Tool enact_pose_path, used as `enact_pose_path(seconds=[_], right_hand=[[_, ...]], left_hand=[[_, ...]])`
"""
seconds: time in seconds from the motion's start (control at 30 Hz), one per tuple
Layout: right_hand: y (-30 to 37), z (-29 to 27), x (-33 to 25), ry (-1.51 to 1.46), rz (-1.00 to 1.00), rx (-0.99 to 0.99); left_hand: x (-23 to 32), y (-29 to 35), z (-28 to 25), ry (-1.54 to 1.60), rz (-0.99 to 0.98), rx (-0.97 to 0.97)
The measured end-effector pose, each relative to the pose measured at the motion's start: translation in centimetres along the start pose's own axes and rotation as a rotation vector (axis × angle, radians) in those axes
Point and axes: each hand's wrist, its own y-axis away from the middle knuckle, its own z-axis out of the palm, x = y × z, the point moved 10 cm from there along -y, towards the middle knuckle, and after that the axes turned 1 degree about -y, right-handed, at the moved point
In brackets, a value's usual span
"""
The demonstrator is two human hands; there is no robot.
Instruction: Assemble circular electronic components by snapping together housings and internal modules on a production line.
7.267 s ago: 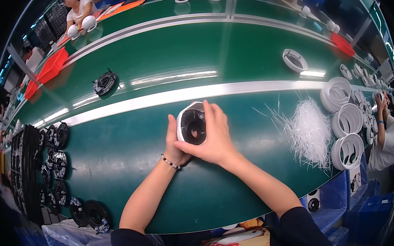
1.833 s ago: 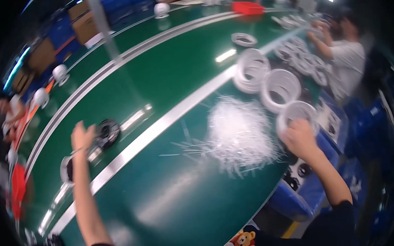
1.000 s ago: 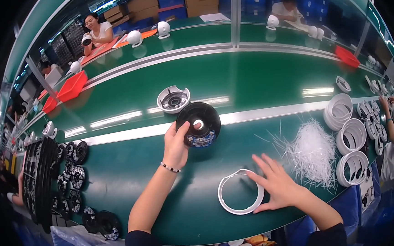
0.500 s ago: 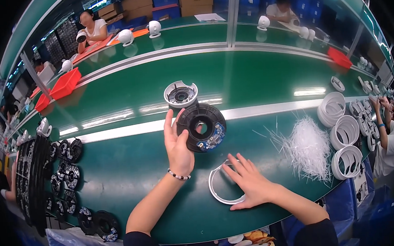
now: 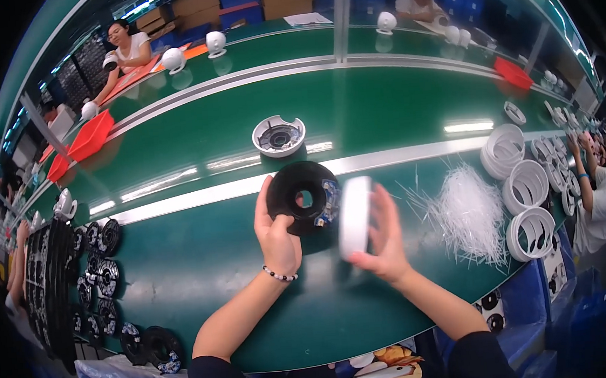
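My left hand (image 5: pixel 279 243) is closed on the rim of a black round disc (image 5: pixel 287 183) with a hole in its middle. A small blue circuit board (image 5: pixel 330 200) sits along the disc's right side. My right hand (image 5: pixel 389 239) grips a white plastic ring (image 5: pixel 355 217), tilted nearly edge-on and blurred by motion. The ring is just right of the disc; whether they touch, I cannot tell. Beyond the disc, a white round housing (image 5: pixel 280 148) with black parts inside rests on the green surface past the metal strip.
White rings (image 5: pixel 531 233) stand in stacks at right, beside a heap of clear thin strips (image 5: pixel 467 223). Black discs with boards (image 5: pixel 163 346) lie at left, near a tall black stack (image 5: pixel 50 291). Red trays (image 5: pixel 92 135) and co-workers are farther off.
My right hand has lifted the white ring off the table and turned it on edge beside the disc. The disc has tilted and shifted slightly left in my left hand.
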Motion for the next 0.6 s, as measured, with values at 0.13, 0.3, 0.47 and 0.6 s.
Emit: enact_pose_path(seconds=[0.13,0.3,0.47,0.6], right_hand=[[-1.7,1.1,0.2,0.116,-0.072,0.009],[-1.8,0.5,-0.3,0.359,-0.106,-0.060],[-1.3,4.6,-3.7,0.656,-0.343,-0.269],[-1.2,5.1,-4.5,0.731,-0.421,-0.286]], left_hand=[[-1.9,1.7,1.8,-0.004,-0.117,-0.149],[-2.7,3.1,5.8,0.352,-0.543,-0.590],[-6.6,3.3,2.1,0.359,-0.727,-0.319],[-6.6,4.6,3.6,0.456,-0.805,-0.475]])
